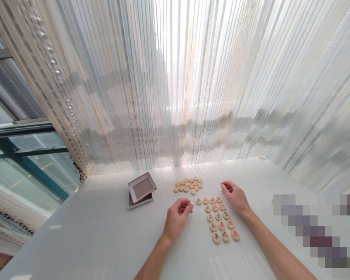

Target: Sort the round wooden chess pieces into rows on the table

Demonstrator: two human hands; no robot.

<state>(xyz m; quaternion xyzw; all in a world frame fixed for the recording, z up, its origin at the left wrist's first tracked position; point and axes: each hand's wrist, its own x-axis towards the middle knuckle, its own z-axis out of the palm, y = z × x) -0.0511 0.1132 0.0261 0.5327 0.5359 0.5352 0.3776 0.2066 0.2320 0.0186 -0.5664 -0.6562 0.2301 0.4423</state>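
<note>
My left hand (178,217) is closed in a pinch around a round wooden Chinese chess piece (190,205), just left of the face-up pieces. Those face-up Chinese chess pieces (218,216) lie in rows on the white table, marked with red or black characters. Beyond them sits a loose cluster of blank-topped pieces (186,182). Above the far right end of the rows, my right hand (233,196) has its thumb and fingertips drawn together. Whether anything is between those fingertips is hidden.
A shallow box (140,205) stands at the back left of the white table (105,233), its lid (142,188) tilted on top. Sheer striped curtains (175,97) hang along the table's far edge. A pixelated patch covers part of the right side.
</note>
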